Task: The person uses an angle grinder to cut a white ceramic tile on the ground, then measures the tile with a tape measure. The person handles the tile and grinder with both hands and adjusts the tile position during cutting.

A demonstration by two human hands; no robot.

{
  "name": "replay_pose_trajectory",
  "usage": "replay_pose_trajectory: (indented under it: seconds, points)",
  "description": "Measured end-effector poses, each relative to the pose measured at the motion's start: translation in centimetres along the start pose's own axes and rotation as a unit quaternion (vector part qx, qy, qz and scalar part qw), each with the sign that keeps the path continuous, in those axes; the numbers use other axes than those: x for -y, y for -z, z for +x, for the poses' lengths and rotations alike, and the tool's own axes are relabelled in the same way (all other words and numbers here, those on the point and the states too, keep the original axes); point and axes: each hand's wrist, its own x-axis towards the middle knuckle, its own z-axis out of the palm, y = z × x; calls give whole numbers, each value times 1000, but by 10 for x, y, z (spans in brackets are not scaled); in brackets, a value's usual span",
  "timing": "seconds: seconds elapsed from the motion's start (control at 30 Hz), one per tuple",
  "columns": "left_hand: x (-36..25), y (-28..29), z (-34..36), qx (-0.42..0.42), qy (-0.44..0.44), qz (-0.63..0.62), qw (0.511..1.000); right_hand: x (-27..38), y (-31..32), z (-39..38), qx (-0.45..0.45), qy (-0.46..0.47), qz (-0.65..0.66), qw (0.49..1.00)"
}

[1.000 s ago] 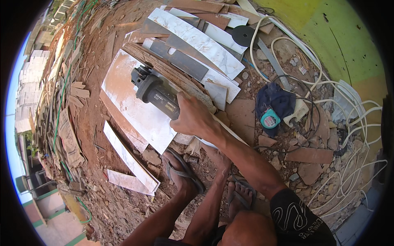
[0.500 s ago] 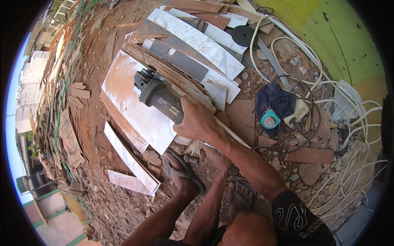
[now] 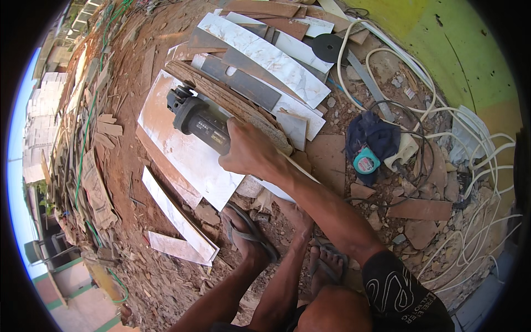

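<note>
My right hand (image 3: 250, 152) grips the body of a dark grey angle grinder (image 3: 197, 118). The grinder's head lies over a large white marbled tile (image 3: 182, 155) on the dusty ground, beside a rough wooden plank (image 3: 232, 99). My left arm reaches down between my legs to the tile's near edge. My left hand (image 3: 287, 206) is mostly hidden under my right forearm, and its grip does not show. My sandalled feet (image 3: 251, 235) stand just below the tile.
Cut tile strips (image 3: 177, 221) lie at the lower left, and more tiles (image 3: 265, 55) are stacked beyond. At the right are a teal tape measure (image 3: 366, 164) on a dark cloth, a spare disc (image 3: 327, 47), white cables (image 3: 475, 166) and rubble.
The grinder and my right hand slid a little toward me along the tile, then back away to the upper left. Everything else stays in place.
</note>
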Motion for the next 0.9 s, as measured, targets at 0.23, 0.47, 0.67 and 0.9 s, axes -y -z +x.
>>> replay_pose_trajectory:
  seconds: [0.23,0.47,0.67,0.9]
  points:
    - [2,2,1,2,3,1,1000,6,1,8,12,-6,0,1000]
    - [3,3,-2,1,6,-4,1000,10,2,10,34,-26,1,999]
    - [5,6,1,7,11,-7,1000,9,5,3,29,-34,-1,999]
    - [3,6,3,11,10,-16,1000,2,3,-9,9,-10,-20,1000]
